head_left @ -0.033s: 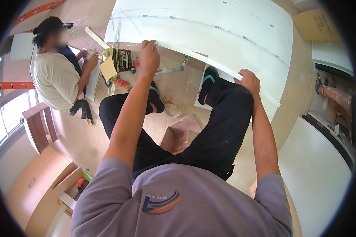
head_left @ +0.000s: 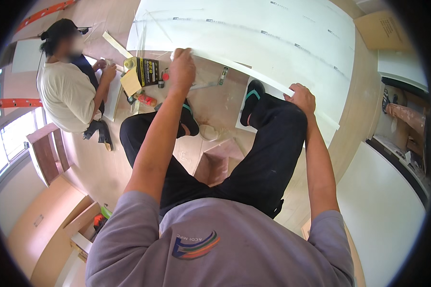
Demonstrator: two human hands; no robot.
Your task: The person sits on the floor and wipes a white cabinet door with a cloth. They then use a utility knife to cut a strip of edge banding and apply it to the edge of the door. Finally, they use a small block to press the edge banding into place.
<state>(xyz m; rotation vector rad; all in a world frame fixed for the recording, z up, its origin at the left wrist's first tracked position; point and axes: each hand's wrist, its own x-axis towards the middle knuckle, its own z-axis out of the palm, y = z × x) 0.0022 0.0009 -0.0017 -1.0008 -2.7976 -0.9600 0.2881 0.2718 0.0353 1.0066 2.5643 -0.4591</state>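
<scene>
My left hand [head_left: 183, 69] is closed over the near left end of a long narrow white strip [head_left: 254, 73]. A small white wad [head_left: 173, 56] peeks out at its fingers, mostly hidden; its kind is unclear. My right hand [head_left: 301, 99] grips the same strip farther right, its fingers wrapped over the edge. Behind the strip lies a large white sheet [head_left: 244, 36] with printed lines. The strip runs along the sheet's near edge, slanting down to the right past my right hand.
A co-worker [head_left: 67, 91] crouches at the left over a white board [head_left: 112, 98]. Between us stand a dark-and-yellow can [head_left: 147, 71], a red bottle [head_left: 147, 100] and a level [head_left: 223, 75]. A wooden box [head_left: 211, 168] sits between my legs. A cardboard piece [head_left: 383, 31] lies far right.
My left hand has shifted very slightly, and the white wad now shows at its left side. My right hand stays on the strip. The co-worker's hands have moved a little.
</scene>
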